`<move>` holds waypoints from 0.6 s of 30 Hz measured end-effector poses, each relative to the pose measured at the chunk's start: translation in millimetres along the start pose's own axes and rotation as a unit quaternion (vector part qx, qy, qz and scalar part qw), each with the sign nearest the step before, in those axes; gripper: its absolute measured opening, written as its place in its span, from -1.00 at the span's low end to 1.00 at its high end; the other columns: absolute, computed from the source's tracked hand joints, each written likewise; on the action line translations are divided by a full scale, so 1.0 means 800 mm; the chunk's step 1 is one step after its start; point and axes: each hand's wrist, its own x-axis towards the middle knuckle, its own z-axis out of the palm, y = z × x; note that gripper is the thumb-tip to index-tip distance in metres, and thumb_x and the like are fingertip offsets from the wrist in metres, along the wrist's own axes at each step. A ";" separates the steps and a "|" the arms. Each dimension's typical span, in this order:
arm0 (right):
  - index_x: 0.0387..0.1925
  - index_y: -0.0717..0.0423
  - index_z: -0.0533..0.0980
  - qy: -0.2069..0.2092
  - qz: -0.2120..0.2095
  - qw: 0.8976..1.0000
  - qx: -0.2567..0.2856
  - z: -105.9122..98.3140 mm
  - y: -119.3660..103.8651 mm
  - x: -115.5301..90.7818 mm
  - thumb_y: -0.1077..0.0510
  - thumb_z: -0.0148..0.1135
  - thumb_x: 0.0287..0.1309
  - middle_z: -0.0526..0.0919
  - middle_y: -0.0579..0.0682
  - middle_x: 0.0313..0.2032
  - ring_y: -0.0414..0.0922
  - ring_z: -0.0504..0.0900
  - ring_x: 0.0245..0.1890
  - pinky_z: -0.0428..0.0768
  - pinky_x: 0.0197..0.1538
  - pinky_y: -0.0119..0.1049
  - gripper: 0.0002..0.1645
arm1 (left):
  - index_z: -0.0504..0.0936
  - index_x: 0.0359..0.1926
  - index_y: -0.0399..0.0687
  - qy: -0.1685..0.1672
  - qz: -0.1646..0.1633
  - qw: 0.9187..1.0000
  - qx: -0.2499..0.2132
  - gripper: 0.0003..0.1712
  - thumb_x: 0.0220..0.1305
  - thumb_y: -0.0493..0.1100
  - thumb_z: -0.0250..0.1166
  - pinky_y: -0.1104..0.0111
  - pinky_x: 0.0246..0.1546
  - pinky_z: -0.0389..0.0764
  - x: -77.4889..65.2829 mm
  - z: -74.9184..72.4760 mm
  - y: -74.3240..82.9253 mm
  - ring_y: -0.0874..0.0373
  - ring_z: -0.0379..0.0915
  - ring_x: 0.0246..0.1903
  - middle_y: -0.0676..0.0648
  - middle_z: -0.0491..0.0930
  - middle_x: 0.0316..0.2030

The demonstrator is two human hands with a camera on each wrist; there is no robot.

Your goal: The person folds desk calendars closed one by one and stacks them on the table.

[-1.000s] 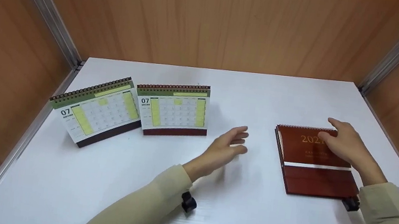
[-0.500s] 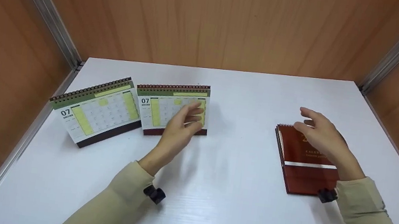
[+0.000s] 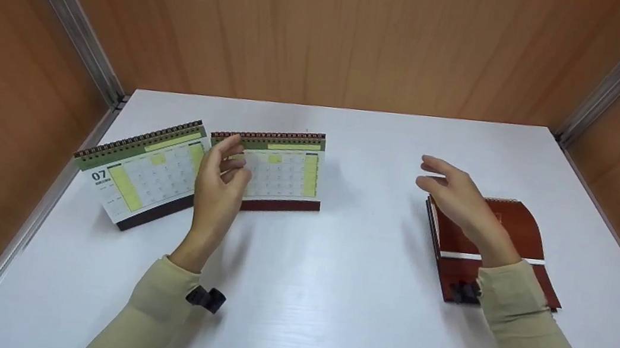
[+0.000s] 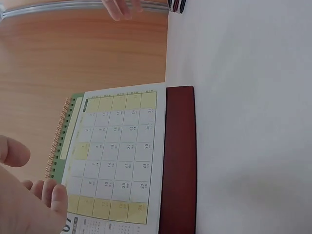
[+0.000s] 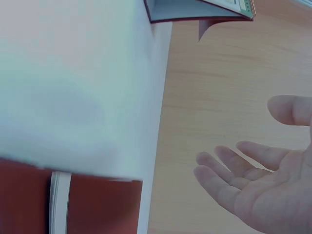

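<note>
Two desk calendars stand propped up on the left, both at month 07. The left calendar (image 3: 148, 171) is turned at an angle and has a dark base. Beside it, the second calendar (image 3: 283, 173) has a dark red base. My left hand (image 3: 218, 189) hovers in front of where the two meet, fingers loosely bent and holding nothing. On the right lies a closed dark red calendar (image 3: 496, 282) with a white band across it. Over its left part is my right hand (image 3: 459, 202), thumb and fingers apart around nothing, as the right wrist view also shows.
The white table (image 3: 330, 296) is enclosed by wood-grain panels (image 3: 352, 36) at the back and both sides. Metal corner posts (image 3: 68, 10) rise at the back corners. A small black camera (image 3: 206, 299) is worn at the left wrist.
My left hand has moved left, from the middle of the table to in front of the standing calendars. My right hand has also shifted left across the red calendar. The calendars have stayed put.
</note>
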 end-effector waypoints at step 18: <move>0.64 0.08 0.21 -0.018 -0.005 0.996 0.084 0.072 -0.045 0.044 -0.05 0.04 0.61 0.34 0.10 0.56 0.04 0.35 0.54 0.32 0.58 0.00 -0.27 | 0.24 0.59 -0.05 0.062 -0.070 0.996 0.005 -0.27 0.45 -0.30 0.14 0.31 0.48 0.29 0.006 -0.034 -0.046 0.10 0.25 0.40 -0.10 0.24 0.45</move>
